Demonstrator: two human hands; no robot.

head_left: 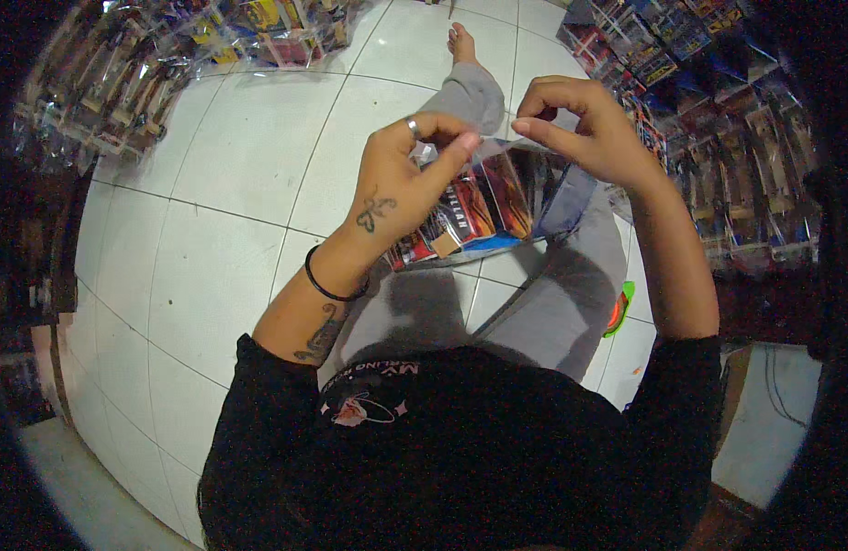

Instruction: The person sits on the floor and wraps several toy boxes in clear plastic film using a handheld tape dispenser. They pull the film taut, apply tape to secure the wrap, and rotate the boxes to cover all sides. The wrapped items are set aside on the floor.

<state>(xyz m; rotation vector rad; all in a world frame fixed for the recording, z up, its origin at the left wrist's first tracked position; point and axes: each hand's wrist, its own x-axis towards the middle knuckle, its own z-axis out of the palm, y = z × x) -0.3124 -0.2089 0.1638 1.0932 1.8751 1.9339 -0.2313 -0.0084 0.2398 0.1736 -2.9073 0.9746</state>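
Note:
A clear plastic bag [552, 216] rests across my lap, with several dark boxes or packs [506, 195] inside that carry red and orange pictures. My left hand [401, 174], with a ring on one finger, pinches the bag's upper edge between thumb and fingers. A short gap to the right, my right hand [589, 133] pinches the same edge, its fingers curled. The plastic between the two pinches looks stretched and thin. The fingertips partly hide the exact grip.
White floor tiles [213, 239] spread to the left. Bagged packages stand in rows at the upper left [139, 101] and along the right side [754, 174]. A green and orange object [618, 310] lies beside my right leg. My bare foot [461, 44] points away ahead.

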